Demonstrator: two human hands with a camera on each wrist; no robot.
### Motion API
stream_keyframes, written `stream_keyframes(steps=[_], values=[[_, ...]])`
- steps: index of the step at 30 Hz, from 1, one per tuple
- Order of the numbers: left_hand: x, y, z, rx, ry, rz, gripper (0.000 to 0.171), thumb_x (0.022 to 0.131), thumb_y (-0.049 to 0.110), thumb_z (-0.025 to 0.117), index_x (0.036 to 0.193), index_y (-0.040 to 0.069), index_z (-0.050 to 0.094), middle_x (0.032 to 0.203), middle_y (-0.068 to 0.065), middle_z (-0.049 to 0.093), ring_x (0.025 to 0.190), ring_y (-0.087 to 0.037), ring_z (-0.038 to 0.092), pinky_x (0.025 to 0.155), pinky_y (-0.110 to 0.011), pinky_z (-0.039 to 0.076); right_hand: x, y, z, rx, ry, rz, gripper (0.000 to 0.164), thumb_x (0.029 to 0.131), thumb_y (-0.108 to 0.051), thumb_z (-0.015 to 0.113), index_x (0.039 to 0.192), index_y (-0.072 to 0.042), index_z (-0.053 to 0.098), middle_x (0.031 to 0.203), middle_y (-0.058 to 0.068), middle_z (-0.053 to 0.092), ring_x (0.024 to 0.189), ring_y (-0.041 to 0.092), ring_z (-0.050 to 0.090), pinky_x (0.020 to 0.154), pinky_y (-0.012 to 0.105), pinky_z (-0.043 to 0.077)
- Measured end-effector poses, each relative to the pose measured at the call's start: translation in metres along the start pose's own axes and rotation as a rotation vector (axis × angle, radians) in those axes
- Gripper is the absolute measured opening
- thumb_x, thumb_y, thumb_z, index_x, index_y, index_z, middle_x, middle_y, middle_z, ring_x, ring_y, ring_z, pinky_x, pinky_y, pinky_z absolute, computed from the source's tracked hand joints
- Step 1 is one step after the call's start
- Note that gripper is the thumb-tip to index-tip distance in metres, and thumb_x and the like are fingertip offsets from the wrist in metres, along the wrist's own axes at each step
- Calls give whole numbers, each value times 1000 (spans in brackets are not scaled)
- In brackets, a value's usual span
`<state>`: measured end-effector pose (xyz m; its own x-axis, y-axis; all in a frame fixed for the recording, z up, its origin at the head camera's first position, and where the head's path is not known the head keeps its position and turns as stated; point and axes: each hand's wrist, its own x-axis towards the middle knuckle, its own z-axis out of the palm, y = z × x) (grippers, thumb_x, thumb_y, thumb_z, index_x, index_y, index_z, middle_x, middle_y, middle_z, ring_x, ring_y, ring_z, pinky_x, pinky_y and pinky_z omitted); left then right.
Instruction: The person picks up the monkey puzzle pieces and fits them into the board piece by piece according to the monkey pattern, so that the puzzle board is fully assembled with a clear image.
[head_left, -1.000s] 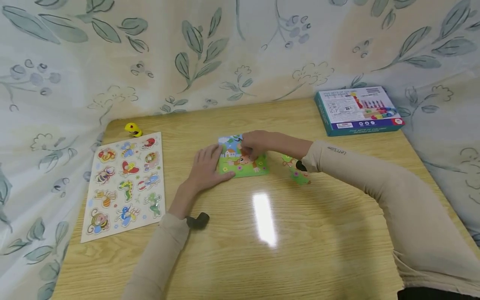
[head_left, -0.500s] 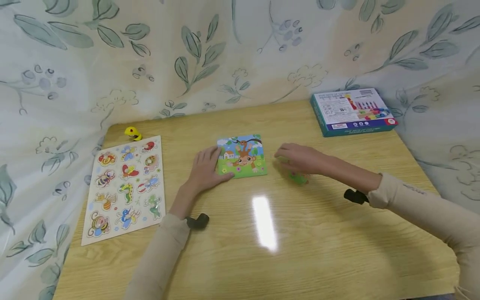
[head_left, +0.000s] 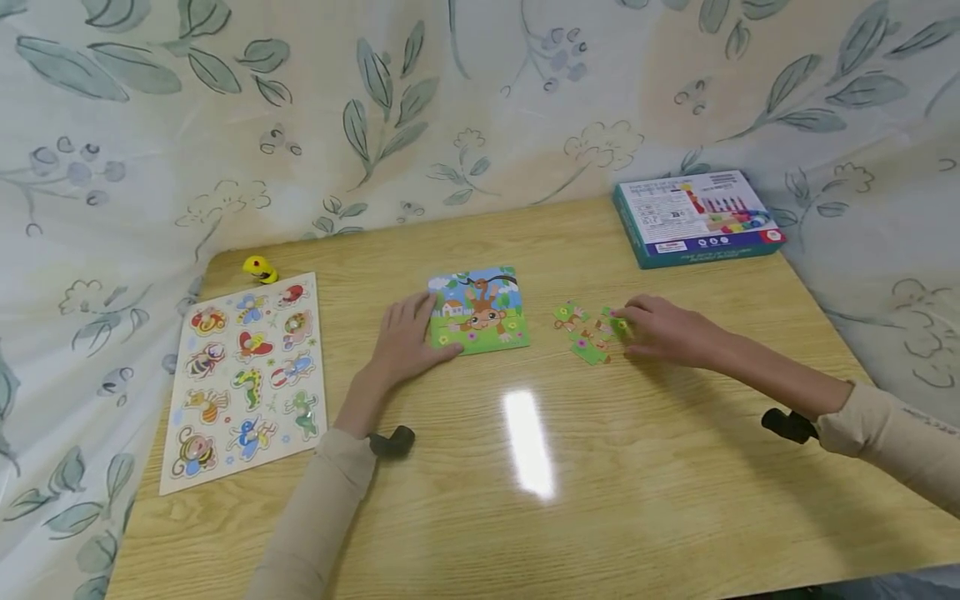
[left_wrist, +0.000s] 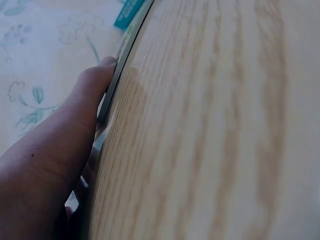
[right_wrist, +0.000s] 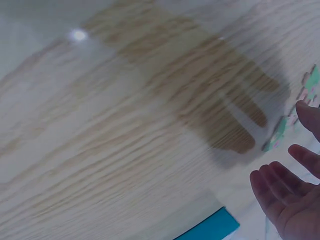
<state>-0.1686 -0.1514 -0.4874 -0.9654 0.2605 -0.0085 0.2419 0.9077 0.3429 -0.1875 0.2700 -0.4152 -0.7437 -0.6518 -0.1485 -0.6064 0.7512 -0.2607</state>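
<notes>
A square picture puzzle of a monkey [head_left: 480, 317] lies flat on the wooden table in the head view. My left hand [head_left: 405, 340] rests at its left side, fingers along the edge and thumb at the lower edge. In the left wrist view the thumb [left_wrist: 75, 117] touches the puzzle's thin edge. To the right lie several loose jigsaw pieces [head_left: 589, 350], green and brown, close together. My right hand [head_left: 663, 331] is over their right end, fingertips right at a green piece [head_left: 619, 324]. The right wrist view shows that hand's fingers [right_wrist: 282, 186] spread apart, with nothing between them.
At the left lies a peg puzzle board [head_left: 247, 375] with insect pictures. A small yellow toy [head_left: 260, 269] stands behind it. A teal box [head_left: 697, 218] sits at the back right, near the leaf-patterned cloth [head_left: 480, 100] behind the table.
My right hand has left the monkey puzzle and moved right, past the loose pieces to their right end, uncovering the monkey picture. My left hand has stayed at the puzzle's left side.
</notes>
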Motion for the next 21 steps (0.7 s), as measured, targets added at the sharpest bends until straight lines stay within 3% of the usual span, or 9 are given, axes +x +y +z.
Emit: stream_keyframes(steps=[7,16,21], values=[[0,-2,3,1,16,9,102,80,73,56,155,12,23,158,-12,24,142,-32,24,118,-52,17,-3,5,1,29,-7,-1,52,83,-16,75,128,3,58,123,23,57,110,37,57,88,51,52],[-1,0,2,-5,13,3,101,80,71,57,155,12,23,158,-12,24,143,-32,23,118,-52,16,5,6,7,-1,92,-205,42,81,-4,75,120,4,62,125,26,58,115,43,56,93,54,50],[-1,-2,4,-7,24,10,101,80,71,57,154,12,24,158,-12,25,142,-32,24,118,-51,18,11,3,5,-49,85,-240,39,80,-1,75,117,3,64,127,28,58,115,45,57,92,54,51]])
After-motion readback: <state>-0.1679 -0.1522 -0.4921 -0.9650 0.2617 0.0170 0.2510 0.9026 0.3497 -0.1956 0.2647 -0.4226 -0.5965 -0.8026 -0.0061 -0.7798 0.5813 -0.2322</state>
